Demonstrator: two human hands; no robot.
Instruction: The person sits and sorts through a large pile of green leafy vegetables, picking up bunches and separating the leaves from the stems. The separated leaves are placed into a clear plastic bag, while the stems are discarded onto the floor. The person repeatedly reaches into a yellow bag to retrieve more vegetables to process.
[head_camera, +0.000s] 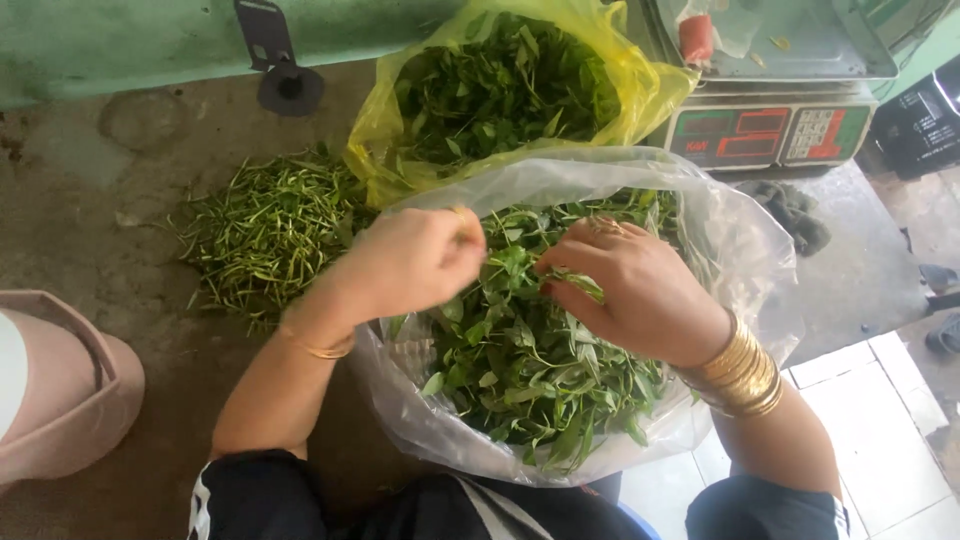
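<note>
- Where the frame begins on the left, a pink bucket stands on the concrete floor, cut off by the edge.
- Beyond it, a pile of stems lies on the floor, stripped of leaves, just beside the yellow bag.
- A dark round fitting sits at the foot of the green wall above the pile.
- The left hand hovers over the near rim of the clear bag, its fingers curled together in a loose fist; whether they pinch a sprig I cannot tell, as the hand is blurred. A thin gold bangle circles that wrist.
- The yellow bag, open and full of green leaves, stands behind the clear bag and touches it.
- The clear bag sits right in front of the person, holding the greens, a heap of leafy sprigs.
- The right hand rests over the greens, its fingers pressed together and pinching a leafy sprig at the top of the heap. A stack of gold bangles sits on that wrist.
- A scale with a metal pan and red displays stands behind the clear bag, to the right of the yellow one.
- White tiles show at the lower right.
</note>
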